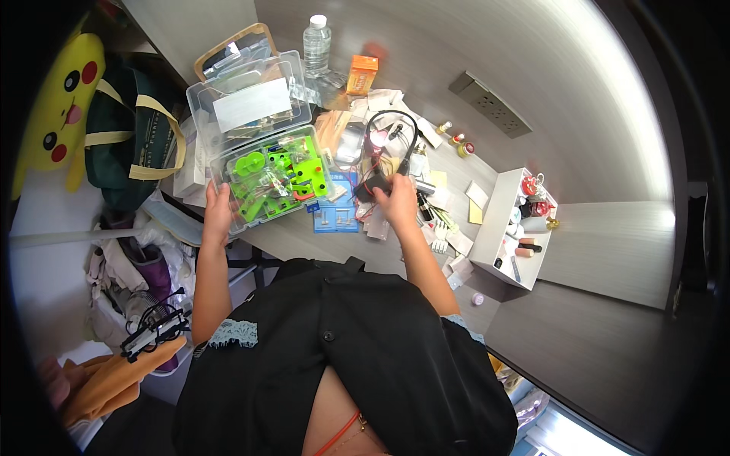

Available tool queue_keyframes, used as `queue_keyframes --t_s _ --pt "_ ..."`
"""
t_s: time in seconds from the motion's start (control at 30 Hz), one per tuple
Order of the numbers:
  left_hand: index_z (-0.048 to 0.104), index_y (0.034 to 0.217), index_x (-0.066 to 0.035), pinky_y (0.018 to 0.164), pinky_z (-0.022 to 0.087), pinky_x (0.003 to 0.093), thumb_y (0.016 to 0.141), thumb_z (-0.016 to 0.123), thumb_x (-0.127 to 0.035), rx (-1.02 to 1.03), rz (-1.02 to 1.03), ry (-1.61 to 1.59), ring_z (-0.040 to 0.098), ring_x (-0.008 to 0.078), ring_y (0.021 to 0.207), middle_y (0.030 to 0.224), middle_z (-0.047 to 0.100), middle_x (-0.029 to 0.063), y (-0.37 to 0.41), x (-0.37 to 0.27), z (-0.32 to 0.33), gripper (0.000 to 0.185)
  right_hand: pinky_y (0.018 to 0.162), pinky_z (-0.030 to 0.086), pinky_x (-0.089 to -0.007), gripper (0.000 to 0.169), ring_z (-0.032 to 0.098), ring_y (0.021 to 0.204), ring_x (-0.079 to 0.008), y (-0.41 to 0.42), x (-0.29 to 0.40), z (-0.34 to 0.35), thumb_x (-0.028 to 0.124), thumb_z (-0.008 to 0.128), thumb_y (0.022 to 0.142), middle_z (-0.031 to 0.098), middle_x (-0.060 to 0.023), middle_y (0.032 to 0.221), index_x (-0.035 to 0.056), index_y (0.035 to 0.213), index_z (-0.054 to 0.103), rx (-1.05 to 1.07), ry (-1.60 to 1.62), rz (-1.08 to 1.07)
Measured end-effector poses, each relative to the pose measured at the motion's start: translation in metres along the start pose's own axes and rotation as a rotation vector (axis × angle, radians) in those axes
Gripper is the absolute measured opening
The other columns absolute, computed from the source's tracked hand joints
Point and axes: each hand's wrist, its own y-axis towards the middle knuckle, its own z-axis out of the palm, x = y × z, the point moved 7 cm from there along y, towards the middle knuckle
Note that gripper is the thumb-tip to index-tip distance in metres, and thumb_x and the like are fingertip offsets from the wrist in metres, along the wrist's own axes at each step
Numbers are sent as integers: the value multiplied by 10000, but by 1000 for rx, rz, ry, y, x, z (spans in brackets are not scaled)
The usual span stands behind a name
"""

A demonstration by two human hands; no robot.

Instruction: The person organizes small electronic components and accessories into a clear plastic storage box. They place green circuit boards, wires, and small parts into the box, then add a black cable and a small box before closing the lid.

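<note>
My left hand (217, 214) grips the near left edge of a clear plastic storage box (223, 196). Bright green plastic parts (311, 171) and small bagged pieces fill the box. Its clear lid (199, 108) is swung back, with a white label (252, 104) on it. In my right hand (399, 199) is a small black case (373, 187), pinched between thumb and fingers. Thin red wires run close to the case. A black neckband (412, 128), apparently earphones, curves just beyond that hand. Between the hands lies a blue printed sheet or pack (336, 219), partly under the box.
Behind stand a water bottle (317, 48) and an orange carton (362, 75). Small paper and plastic packets litter the table around my right hand. A white organizer (485, 242) with cosmetics is at the right, below a wall socket strip (490, 105). A dark green bag (117, 154) hangs left.
</note>
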Motion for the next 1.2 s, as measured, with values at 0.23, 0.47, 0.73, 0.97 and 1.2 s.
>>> queue_keyframes --t_s 0.23,0.47,0.73,0.97,1.2 --pt "177 1510 -142 760 504 358 997 473 -349 -29 2 13 583 212 969 1325 489 114 1 3 -4 628 549 457 -271 268 530 583 -110 9 -9 -47 145 685 827 589 -57 715 27 939 472 -213 537 170" --pt "181 1506 -130 719 525 348 979 531 -358 -59 7 28 575 212 951 1305 495 109 -2 1 -4 672 646 491 -297 447 589 713 -147 3 98 -19 149 692 867 653 -102 888 55 1263 508 182 629 -151" --pt "198 1496 -140 707 526 349 984 535 -297 -15 24 11 576 204 942 1295 500 104 0 -2 1 633 742 473 -427 227 605 849 -338 19 155 34 186 713 801 649 -116 961 73 948 582 49 146 -440" --pt "173 1508 -127 737 512 340 984 537 -280 -33 5 35 575 190 960 1284 504 101 1 6 -6 656 812 461 -417 98 591 900 -317 8 125 -11 149 684 824 619 -123 1083 87 899 671 -208 225 -478" --pt "198 1497 -122 755 514 349 977 542 -263 28 34 17 577 197 999 1292 497 109 -5 -5 3 639 797 471 -388 142 593 866 -304 8 -17 -48 130 626 869 643 -126 961 43 977 657 -225 213 -10"
